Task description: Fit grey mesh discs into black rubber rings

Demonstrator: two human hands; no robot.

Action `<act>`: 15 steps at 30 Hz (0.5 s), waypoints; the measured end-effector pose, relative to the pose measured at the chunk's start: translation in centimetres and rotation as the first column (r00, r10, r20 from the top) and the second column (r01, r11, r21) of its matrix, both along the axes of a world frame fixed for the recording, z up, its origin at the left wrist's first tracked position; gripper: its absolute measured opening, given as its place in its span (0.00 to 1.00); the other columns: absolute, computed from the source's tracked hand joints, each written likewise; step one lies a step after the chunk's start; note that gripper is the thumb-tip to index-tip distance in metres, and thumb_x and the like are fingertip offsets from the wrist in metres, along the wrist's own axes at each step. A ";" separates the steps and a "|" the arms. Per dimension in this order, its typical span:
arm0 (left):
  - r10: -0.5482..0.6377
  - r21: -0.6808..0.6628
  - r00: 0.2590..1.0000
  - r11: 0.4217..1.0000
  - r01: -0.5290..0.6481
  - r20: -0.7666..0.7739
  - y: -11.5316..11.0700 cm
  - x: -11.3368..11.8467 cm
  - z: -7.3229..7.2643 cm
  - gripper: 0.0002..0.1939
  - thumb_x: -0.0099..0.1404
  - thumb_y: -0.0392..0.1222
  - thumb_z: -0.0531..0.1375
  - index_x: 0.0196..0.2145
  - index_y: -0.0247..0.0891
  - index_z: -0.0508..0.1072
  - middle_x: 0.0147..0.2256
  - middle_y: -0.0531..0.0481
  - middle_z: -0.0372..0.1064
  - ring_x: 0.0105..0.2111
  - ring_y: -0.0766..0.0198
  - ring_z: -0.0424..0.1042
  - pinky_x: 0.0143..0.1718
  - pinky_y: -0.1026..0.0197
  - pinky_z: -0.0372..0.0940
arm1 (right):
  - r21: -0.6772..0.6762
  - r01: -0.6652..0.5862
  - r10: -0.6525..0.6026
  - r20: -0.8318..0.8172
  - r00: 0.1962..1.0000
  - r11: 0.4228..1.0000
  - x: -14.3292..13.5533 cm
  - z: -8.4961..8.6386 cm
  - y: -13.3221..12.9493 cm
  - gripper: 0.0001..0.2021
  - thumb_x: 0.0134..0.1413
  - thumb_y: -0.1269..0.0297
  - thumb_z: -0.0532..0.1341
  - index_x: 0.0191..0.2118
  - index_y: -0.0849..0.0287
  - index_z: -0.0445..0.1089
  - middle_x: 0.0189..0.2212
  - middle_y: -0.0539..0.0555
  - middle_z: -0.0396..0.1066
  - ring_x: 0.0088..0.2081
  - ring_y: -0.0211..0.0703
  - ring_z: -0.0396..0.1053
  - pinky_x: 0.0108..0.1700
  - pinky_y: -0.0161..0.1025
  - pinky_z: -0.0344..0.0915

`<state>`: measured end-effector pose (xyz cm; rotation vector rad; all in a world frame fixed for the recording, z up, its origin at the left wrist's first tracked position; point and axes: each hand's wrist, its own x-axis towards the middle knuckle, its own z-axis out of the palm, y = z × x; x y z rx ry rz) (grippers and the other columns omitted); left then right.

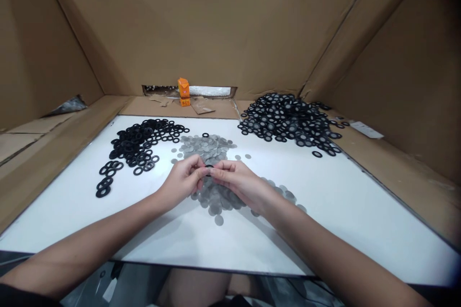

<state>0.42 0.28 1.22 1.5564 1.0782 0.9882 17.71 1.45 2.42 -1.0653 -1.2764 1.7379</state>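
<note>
Over the middle of the white table, my left hand [186, 176] pinches one side of a small black ring [209, 167] between thumb and fingers. On the opposite side, my right hand [237, 178] closes its thumb and fingertips on the same ring. Whether a disc sits inside the ring is hidden by my fingertips. Beneath both hands spreads a loose pile of thin grey discs [207, 148]. To the left lies a heap of black rings [135, 141], and a single loose ring [205, 135] rests at the back of the disc pile.
At the back right is a large mound of black rings with grey centres [284, 120]. Cardboard walls [201, 29] enclose the white table [342, 216] on three sides. An orange box [184, 91] stands by a slot in the back wall. A white card [366, 129] lies on the right.
</note>
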 end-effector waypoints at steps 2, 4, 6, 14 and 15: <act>0.012 0.015 1.000 1.000 -0.013 0.007 -0.1 0.1 0.1 0.14 0.64 0.50 0.55 0.26 0.40 0.58 0.16 0.58 0.62 0.14 0.70 0.58 0.17 0.67 0.53 | 0.019 -0.029 0.029 -0.024 0.999 0.999 -0.1 0.3 -0.3 0.13 0.41 0.56 0.71 0.26 0.59 0.72 0.25 0.50 0.70 0.30 0.37 0.68 0.35 0.34 0.63; 0.038 0.034 0.999 0.999 -0.038 0.011 -0.2 0.2 0.1 0.14 0.65 0.50 0.54 0.26 0.40 0.58 0.15 0.58 0.61 0.14 0.70 0.58 0.17 0.67 0.53 | 0.076 -0.023 0.023 0.010 1.000 0.997 -0.1 0.6 -0.4 0.13 0.42 0.55 0.70 0.31 0.58 0.74 0.30 0.52 0.74 0.33 0.39 0.69 0.38 0.36 0.64; 0.063 0.061 0.998 0.996 -0.062 -0.009 -0.3 0.3 0.0 0.14 0.65 0.49 0.54 0.26 0.41 0.58 0.15 0.59 0.60 0.14 0.70 0.58 0.17 0.67 0.53 | 0.155 -0.001 -0.013 0.088 0.996 0.988 -0.1 0.6 -0.4 0.13 0.42 0.55 0.70 0.32 0.58 0.75 0.31 0.53 0.74 0.33 0.40 0.69 0.36 0.36 0.64; 0.056 0.165 0.988 0.986 -0.031 -0.147 -0.6 0.5 -0.2 0.14 0.68 0.47 0.50 0.27 0.41 0.55 0.17 0.57 0.62 0.15 0.68 0.59 0.20 0.64 0.53 | 0.231 0.172 -0.187 0.044 0.981 0.958 -0.8 -0.2 -0.8 0.10 0.45 0.57 0.67 0.25 0.58 0.69 0.23 0.49 0.67 0.26 0.38 0.62 0.29 0.36 0.58; 0.078 0.224 0.978 0.974 -0.033 -0.195 -0.6 0.6 -0.1 0.13 0.68 0.46 0.51 0.26 0.41 0.55 0.18 0.56 0.62 0.17 0.67 0.59 0.21 0.63 0.54 | 0.245 0.191 -0.202 0.018 0.979 0.950 -0.9 -0.4 -0.8 0.09 0.45 0.58 0.66 0.26 0.58 0.68 0.24 0.49 0.67 0.27 0.39 0.62 0.30 0.36 0.58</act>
